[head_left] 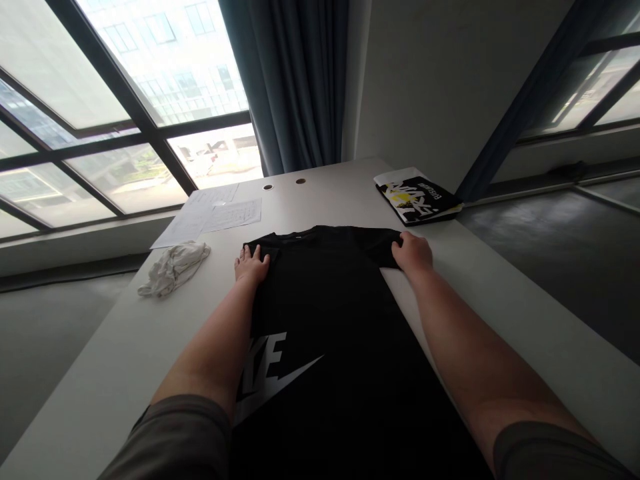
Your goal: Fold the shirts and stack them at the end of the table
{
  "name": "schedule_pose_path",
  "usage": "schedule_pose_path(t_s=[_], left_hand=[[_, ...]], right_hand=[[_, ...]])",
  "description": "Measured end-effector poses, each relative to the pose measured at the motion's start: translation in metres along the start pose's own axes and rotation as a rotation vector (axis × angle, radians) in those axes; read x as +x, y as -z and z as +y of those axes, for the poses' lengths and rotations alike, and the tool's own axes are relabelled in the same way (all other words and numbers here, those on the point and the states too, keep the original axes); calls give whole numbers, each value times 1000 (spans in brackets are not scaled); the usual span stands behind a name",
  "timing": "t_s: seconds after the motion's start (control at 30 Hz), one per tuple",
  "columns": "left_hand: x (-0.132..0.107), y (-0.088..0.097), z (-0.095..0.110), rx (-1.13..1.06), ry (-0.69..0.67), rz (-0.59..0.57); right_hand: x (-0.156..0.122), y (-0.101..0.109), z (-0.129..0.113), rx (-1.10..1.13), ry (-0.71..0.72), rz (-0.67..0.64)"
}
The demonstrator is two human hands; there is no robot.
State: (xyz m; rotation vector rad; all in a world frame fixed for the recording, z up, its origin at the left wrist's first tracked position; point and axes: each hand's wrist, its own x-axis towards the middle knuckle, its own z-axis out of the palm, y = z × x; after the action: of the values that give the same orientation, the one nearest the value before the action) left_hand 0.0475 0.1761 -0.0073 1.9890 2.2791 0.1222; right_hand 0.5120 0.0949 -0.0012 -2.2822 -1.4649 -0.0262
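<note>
The near half of a black T-shirt [330, 300] lies closest, running out of view at the bottom; the shirt is spread along the middle of a white table [320, 207], collar toward the far edge. The left forearm partly hides its white print [295, 379]. Toward the table's left edge, just beside the shirt, sits a crumpled whitish cloth [175, 268]. Papers [233, 213] overlap at the far left corner, and two round holes [268, 187] pierce the top near the far edge. A black printed package [417, 199] rests at the right edge, near the far corner and just beyond the right hand [415, 253]. Both arms reach forward, hands well apart. The left hand [251, 265] lies palm down, fingers spread on one sleeve; the right pinches the other sleeve's end.
</note>
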Motion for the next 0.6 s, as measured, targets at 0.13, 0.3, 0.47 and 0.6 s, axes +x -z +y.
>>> schedule_pose_path(t_s=[0.13, 0.3, 0.47, 0.6], left_hand=[[-1, 0, 0, -8, 3, 3], [-2, 1, -1, -13, -2, 11], [-1, -1, -2, -1, -4, 33], [-1, -3, -2, 3, -7, 33]], right_hand=[[-3, 5, -6, 193, -34, 13], [-2, 3, -6, 252, 141, -49], [-1, 8, -17, 168, 238, -48], [-14, 20, -48, 172, 421, -9]])
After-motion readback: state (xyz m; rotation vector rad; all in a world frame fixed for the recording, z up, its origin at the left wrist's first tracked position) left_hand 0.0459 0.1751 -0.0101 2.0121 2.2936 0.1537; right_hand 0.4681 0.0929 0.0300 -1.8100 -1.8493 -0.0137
